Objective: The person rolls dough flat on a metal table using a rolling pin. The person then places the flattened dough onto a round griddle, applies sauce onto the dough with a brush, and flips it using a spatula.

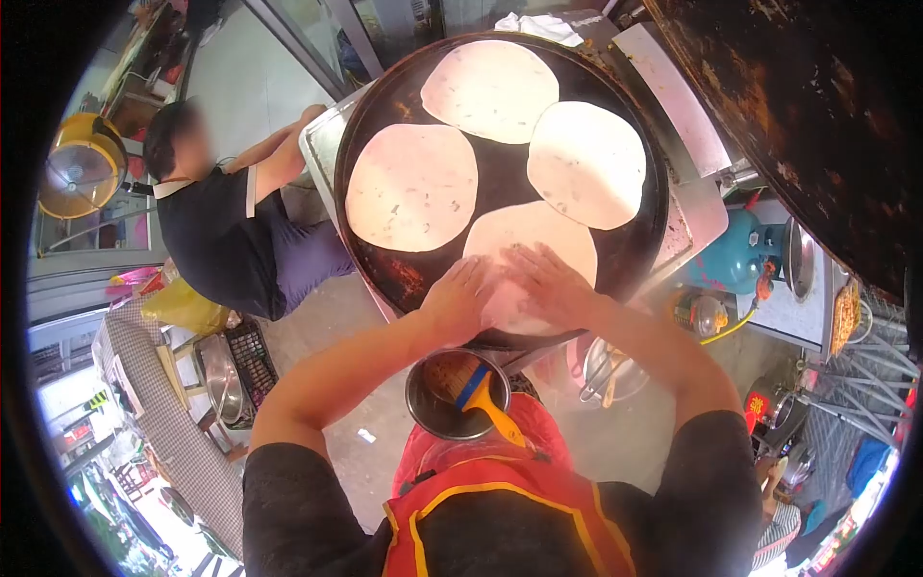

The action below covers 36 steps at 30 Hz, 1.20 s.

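Both my hands lie on the nearest round flatbread (548, 226) on a large dark griddle (500, 178). My left hand (460, 300) rests flat near its left edge, fingers stretched forward. Beside it, my right hand (550, 287) spreads its fingers over the bread's middle. The hands hide part of this flatbread. Three more pale flatbreads lie on the griddle: a left one (411, 188), a far one (490, 91) and a right one (586, 165). They look pale, with small darker flecks.
Below the griddle, a metal pot (433, 409) holds a brush (492, 409) with an orange handle. A person (221, 221) sits at the left. A teal gas cylinder (731, 255) stands at right, under a big dark round lid (798, 106). A yellow fan (82, 165) is far left.
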Motion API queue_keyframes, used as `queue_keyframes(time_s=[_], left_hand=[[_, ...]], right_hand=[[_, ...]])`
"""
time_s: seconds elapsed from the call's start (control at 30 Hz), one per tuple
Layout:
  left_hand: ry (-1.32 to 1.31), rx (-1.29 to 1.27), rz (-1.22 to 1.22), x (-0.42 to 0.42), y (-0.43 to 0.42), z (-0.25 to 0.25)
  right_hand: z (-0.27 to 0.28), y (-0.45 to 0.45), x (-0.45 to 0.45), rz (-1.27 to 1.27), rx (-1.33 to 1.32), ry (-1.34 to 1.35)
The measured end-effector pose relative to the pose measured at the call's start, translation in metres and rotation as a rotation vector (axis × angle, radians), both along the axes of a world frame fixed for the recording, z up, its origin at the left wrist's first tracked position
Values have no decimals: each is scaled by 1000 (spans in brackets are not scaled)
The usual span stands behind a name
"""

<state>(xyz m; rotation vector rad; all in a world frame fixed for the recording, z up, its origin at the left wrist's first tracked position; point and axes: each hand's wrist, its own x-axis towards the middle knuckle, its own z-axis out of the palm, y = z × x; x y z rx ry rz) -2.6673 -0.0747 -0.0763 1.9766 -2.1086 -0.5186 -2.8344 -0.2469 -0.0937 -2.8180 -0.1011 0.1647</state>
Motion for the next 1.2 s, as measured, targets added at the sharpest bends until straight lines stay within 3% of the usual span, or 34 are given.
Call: queue_keyframes(time_s=[0.07, 0.17, 0.27, 0.37, 0.47, 0.73, 0.83, 0.97, 1.07, 1.1, 1.2], left_hand=[[-29, 16, -48, 1, 7, 7], [-58, 68, -76, 11, 0, -7], [-5, 280, -21, 10, -25, 18], [-26, -130, 45, 6, -50, 7], [-78, -321, 84, 3, -89, -5], [-63, -332, 180, -13, -152, -42], [56, -91, 30, -5, -156, -10], [-86, -376, 187, 46, -170, -45], [-190, -289, 508, 89, -185, -57], [-233, -270, 511, 101, -189, -55], [-337, -231, 526, 131, -198, -49]], right_hand=[[8, 0, -4, 79, 47, -11], [11, -17, 3, -5, 144, -18], [-25, -67, 9, -349, -103, -204], [-12, -114, 28, -633, -86, -305], [-42, -129, 38, -811, -204, -398], [-38, -132, 34, -759, -331, -162], [-33, -133, 31, -751, -327, -128], [-28, -137, 44, -724, -243, -241], [-10, -142, 91, -694, -173, -265], [-9, -146, 109, -702, -116, -185], [-33, -152, 158, -660, -210, -356]])
